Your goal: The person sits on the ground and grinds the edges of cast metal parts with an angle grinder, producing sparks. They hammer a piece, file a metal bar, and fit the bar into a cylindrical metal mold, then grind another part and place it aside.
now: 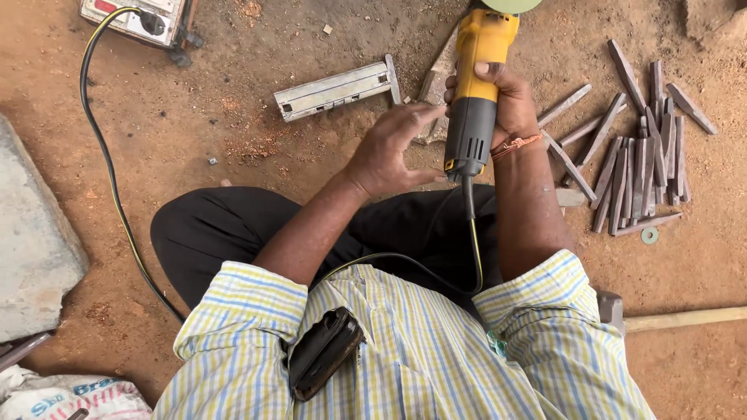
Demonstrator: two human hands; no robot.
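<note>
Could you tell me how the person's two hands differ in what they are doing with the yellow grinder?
The right hand is wrapped around the yellow and grey angle grinder, fingers closed on its body. The left hand is open, fingers spread, only its fingertips near the grinder's grey rear end. The right hand sits further forward, with an orange band at its wrist; the left wrist is bare. Both rise from rolled striped sleeves.

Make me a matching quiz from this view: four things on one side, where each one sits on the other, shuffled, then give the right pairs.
Things:
1. angle grinder
2. pile of metal strips
3. dark wallet
4. metal channel piece

Places:
A. in the shirt pocket
B. on the ground at the far right
C. gripped in the right hand
D. on the ground ahead of the left hand

Pairs: 1-C, 2-B, 3-A, 4-D
</note>
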